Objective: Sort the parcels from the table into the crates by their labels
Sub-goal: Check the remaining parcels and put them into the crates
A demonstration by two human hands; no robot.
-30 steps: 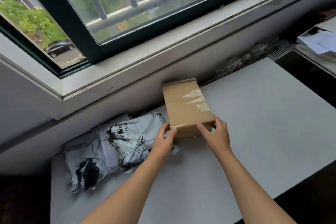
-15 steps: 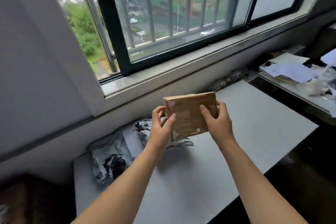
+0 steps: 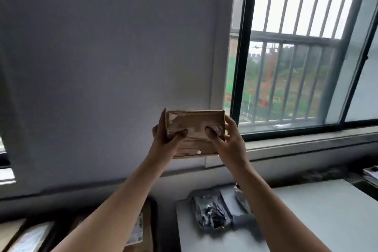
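Observation:
A brown cardboard parcel (image 3: 195, 129) with clear tape on it is held up in the air in front of the wall and window. My left hand (image 3: 165, 139) grips its left end, thumb on the near face. My right hand (image 3: 227, 139) grips its right end, thumb also on the near face. Below, grey plastic mailer bags (image 3: 212, 208) lie crumpled on the left end of the white table (image 3: 319, 221). At the bottom left, a dark crate (image 3: 152, 221) holds cardboard parcels with white labels (image 3: 138, 229).
A grey wall fills the upper left. A barred window (image 3: 296, 57) with a dark frame stands to the right above a sill. Stacked papers (image 3: 371, 174) sit at the far right edge beyond the table.
Both hands have lifted the cardboard parcel off the table up to eye height and turned it. The view has swung upward and left, bringing the crate into sight.

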